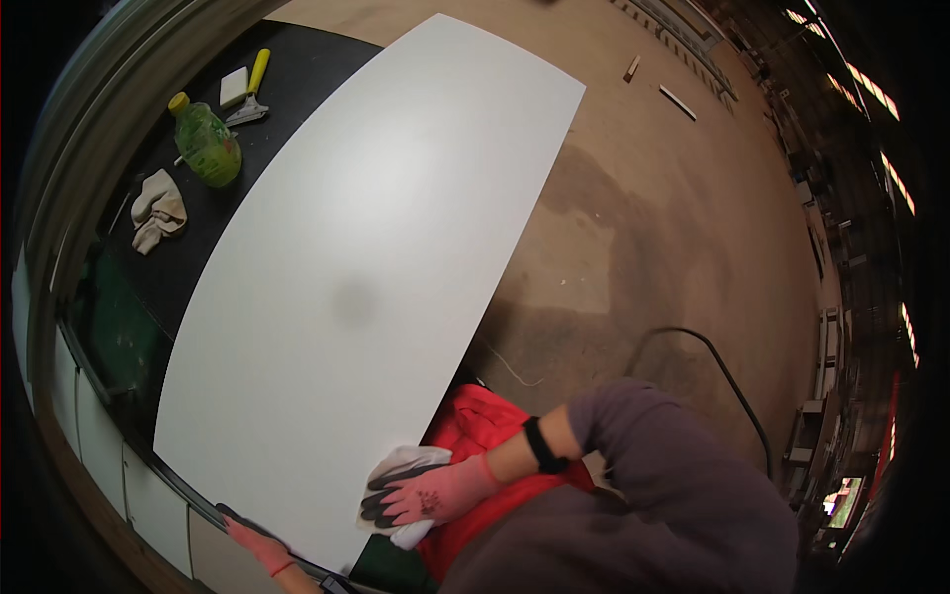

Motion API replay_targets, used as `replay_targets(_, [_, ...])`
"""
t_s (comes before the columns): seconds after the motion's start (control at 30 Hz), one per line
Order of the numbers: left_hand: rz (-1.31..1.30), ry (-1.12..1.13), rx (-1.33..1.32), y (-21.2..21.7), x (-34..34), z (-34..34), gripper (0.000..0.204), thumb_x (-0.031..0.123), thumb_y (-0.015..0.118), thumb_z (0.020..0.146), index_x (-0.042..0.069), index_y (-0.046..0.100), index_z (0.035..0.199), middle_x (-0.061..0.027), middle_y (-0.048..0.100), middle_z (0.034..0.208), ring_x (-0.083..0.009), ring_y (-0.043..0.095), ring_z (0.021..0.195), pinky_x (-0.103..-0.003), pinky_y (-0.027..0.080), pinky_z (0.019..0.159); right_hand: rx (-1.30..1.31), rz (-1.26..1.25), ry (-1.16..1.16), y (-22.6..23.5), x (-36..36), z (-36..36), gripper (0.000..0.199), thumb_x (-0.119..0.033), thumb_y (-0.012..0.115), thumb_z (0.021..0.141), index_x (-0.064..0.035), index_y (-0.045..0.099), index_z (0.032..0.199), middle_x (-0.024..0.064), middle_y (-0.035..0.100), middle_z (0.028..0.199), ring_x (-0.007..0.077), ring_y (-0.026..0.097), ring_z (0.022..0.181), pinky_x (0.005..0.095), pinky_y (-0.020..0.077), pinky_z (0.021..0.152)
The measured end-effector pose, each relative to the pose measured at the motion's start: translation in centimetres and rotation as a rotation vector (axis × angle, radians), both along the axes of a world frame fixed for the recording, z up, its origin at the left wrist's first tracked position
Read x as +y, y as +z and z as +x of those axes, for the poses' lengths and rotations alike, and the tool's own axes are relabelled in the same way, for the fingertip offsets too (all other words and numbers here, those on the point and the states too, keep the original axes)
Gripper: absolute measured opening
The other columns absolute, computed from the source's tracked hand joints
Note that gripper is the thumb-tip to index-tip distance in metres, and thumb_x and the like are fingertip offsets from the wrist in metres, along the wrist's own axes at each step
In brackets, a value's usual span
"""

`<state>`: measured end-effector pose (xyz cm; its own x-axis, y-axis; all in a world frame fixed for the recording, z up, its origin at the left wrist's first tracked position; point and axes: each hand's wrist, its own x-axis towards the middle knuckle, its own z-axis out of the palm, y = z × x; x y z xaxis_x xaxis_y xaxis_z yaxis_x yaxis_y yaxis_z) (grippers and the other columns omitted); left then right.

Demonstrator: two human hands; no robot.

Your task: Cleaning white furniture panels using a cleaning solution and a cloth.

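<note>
A large white panel [376,228] lies on a dark work surface. My right hand [435,493], in a pink glove with dark fingertips, presses a white cloth [411,461] against the panel's near right corner. Its fingers are bent over the cloth and bunch it. At the panel's near left edge is my left hand [259,547], gloved the same way. Its fingers stretch along the edge, with nothing visible in them; part of the hand is dim.
On the dark tabletop [307,64] left of the panel are a green bottle [210,148] with a yellow cap, a yellow-handled scraper [254,87], a white block [234,87] and a crumpled glove or rag [158,210]. A black hose [727,371] crosses the floor at right.
</note>
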<state>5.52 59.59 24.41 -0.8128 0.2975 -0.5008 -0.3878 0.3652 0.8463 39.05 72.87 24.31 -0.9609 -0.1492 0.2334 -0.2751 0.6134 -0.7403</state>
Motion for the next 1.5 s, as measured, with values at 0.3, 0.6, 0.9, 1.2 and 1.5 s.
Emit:
replay_targets(0.3, [0.011,0.081,0.046,-0.7,-0.7,0.0,0.057,0.045,0.041,0.091,-0.005,0.050,0.117,-0.0129,0.056,0.113,-0.0257,0.055,0.098,-0.035,0.046,0.086,-0.120,0.310,-0.929,4.6,21.0,4.3,0.040,-0.040,0.054,0.084,-0.0038,0.053,0.102,0.0136,0.055,0.101,0.0291,0.047,0.110,0.0432,0.0325,0.099])
replay_targets(0.6, [0.007,0.009,0.106,-0.5,0.9,1.5,0.057,0.044,0.037,0.092,-0.004,0.046,0.121,-0.0137,0.054,0.115,-0.0265,0.054,0.100,-0.035,0.045,0.087,-0.656,0.676,-1.829,1.8,42.6,16.6,0.052,-0.040,0.044,0.087,-0.0055,0.043,0.126,0.0144,0.045,0.128,0.0291,0.039,0.123,0.0456,0.0250,0.104])
replay_targets(0.9, [-0.405,-0.212,0.946,-0.9,2.6,1.1,0.049,0.034,0.038,0.092,-0.005,0.044,0.122,-0.0152,0.055,0.113,-0.0270,0.054,0.100,-0.037,0.045,0.086,0.241,-0.171,-0.218,1.2,8.4,-6.7,0.044,-0.032,0.060,0.079,-0.0004,0.049,0.108,0.0185,0.048,0.115,0.0346,0.039,0.119,0.0507,0.0214,0.107])
replay_targets(1.2, [-0.996,-0.285,1.324,-5.6,5.4,-0.4,0.044,0.025,0.039,0.091,-0.003,0.041,0.125,-0.0159,0.053,0.114,-0.0282,0.052,0.103,-0.039,0.043,0.087,0.043,0.220,-0.897,3.5,33.0,-1.5,0.062,-0.052,0.054,0.079,-0.0097,0.045,0.124,0.0158,0.041,0.131,0.0346,0.032,0.125,0.0546,0.0180,0.106])
replay_targets(1.5, [-2.253,-0.603,1.824,-6.2,0.5,-2.0,0.042,0.016,0.040,0.089,-0.001,0.037,0.128,-0.0165,0.052,0.115,-0.0295,0.051,0.106,-0.041,0.042,0.088,-0.794,0.518,-1.924,2.8,60.7,27.3,0.060,-0.043,0.042,0.087,-0.0043,0.037,0.133,0.0138,0.036,0.138,0.0283,0.030,0.130,0.0487,0.0167,0.107])
